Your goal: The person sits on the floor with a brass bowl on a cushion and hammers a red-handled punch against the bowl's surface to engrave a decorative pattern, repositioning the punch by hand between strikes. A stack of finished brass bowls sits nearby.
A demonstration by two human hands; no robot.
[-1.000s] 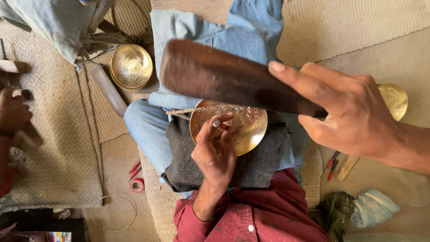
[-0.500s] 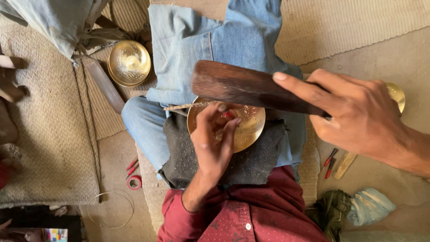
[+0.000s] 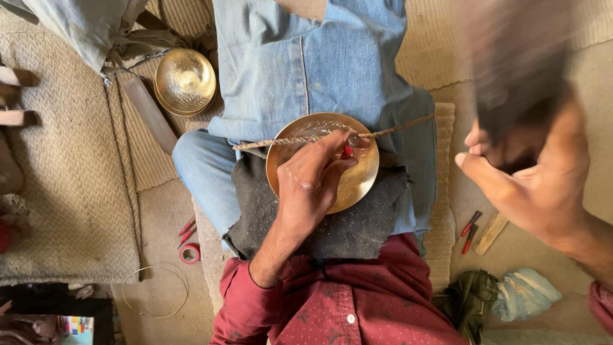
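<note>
Both hands work: left hand point(image 3: 313, 182) on brass plate point(image 3: 357, 185), right hand point(image 3: 536, 185) apparently grips blurred mallet point(image 3: 517, 64).

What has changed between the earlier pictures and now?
The right hand swung the dark wooden mallet away from above the brass plate, up to the right; it is blurred now. The left hand stayed on the plate, holding the small punch. The cord stayed across it.

The dark club point(image 3: 517, 70) in the right hand point(image 3: 536, 185) was smeared by motion and ran off the top edge. The left hand point(image 3: 313, 185) hid the punch's point(image 3: 348, 151) shaft and part of the brass plate point(image 3: 357, 182).
</note>
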